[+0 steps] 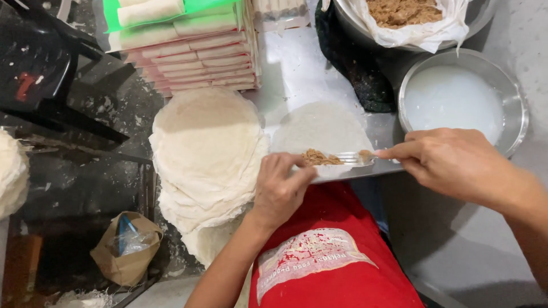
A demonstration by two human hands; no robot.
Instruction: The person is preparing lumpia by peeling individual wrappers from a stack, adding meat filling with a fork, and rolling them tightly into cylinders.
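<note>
- Right hand (451, 165) pinches a metal fork (354, 157), tines over crumbly brown filling (321, 158).
- Left hand (279, 185), fingers curled, presses the thin round translucent wrapper (319, 128) at the steel tray (285, 68)'s near edge.

Food-prep kitchen: wrapper stacks (208, 148), filling bowl (402, 23).

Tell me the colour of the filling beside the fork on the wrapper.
Light brown filling, shown in the head view, beside the fork in the right hand.
</note>
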